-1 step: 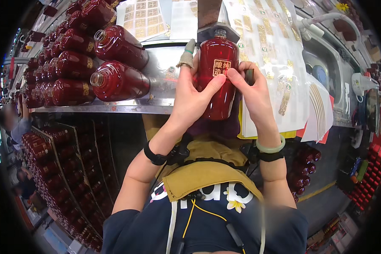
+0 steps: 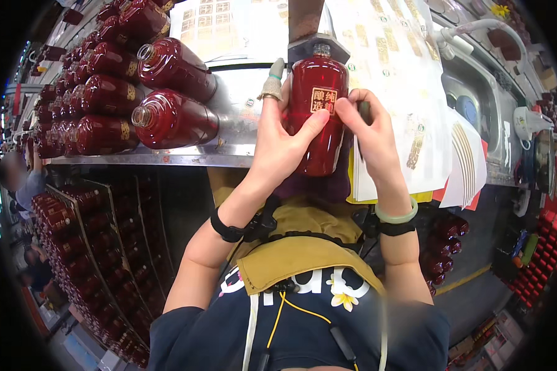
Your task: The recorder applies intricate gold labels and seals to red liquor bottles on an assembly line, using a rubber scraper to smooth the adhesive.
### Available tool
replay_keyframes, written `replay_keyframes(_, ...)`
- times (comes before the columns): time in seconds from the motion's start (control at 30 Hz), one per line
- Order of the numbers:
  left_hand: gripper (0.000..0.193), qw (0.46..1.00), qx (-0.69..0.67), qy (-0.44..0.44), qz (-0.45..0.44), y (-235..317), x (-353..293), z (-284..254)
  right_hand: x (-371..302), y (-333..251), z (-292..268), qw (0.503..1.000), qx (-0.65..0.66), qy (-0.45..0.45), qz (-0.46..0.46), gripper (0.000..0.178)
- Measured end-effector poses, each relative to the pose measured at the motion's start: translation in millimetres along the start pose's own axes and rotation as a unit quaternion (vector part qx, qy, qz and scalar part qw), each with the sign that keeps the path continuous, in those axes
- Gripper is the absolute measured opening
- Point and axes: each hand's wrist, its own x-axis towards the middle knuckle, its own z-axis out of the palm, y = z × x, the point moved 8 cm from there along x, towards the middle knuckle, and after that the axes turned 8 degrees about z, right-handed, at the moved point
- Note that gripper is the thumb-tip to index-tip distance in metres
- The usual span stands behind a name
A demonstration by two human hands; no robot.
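Observation:
A dark red glass bottle (image 2: 319, 145) lies with its bare neck pointing away from me. Its front carries a small square gold label (image 2: 324, 100). My left hand (image 2: 284, 133) is closed on the bottle's left side, its thumb pressing the label's lower part. A grey-green cover with a teal band (image 2: 272, 80) sheathes one raised left finger. At the bottle's right edge my right hand (image 2: 368, 120) is curled, thumb tip touching the glass beside the label. Something dark shows among its fingers; the bottle hides part of both hands.
Red bottles (image 2: 173, 120) stand in rows on the metal table (image 2: 235, 123) at left. Sheets of gold labels (image 2: 393, 80) lie to the right, next to a sink (image 2: 476, 80) with a faucet. Bottle racks (image 2: 74, 229) fill the lower left. Another person (image 2: 28, 179) is at far left.
My right thumb has slid slightly right, off the label toward the bottle's edge. My left hand and the bottle stay almost where they were.

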Motion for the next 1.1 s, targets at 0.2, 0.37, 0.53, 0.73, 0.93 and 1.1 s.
replay_keyframes(0.2, 0.09, 1.0, 0.003, 0.015, 0.008, 2, -1, 1, -20, -98, 4, 0.872, -0.348, 0.056, -0.34, 0.033)
replay_keyframes(0.37, 0.088, 1.0, -0.007, 0.018, 0.001, -3, -3, 2, -26, -123, 45, 0.813, -0.405, -0.104, -0.405, 0.044)
replay_keyframes(0.53, 0.089, 0.999, 0.006, 0.024, 0.024, 3, -2, 2, -9, -144, 56, 0.74, -0.437, -0.046, -0.51, 0.035)
replay_keyframes(0.73, 0.071, 0.996, -0.04, 0.053, -0.062, 12, -2, -26, -60, -91, 49, 0.654, -0.399, -0.161, -0.622, 0.018)
replay_keyframes(0.93, 0.061, 0.997, -0.003, 0.058, -0.049, -1, 18, -30, -44, -119, 29, 0.727, -0.376, -0.09, -0.567, 0.024)
replay_keyframes(1.1, 0.065, 0.998, -0.032, 0.0, -0.048, -12, 26, -6, -52, -81, 14, 0.709, -0.394, -0.118, -0.573, 0.027)
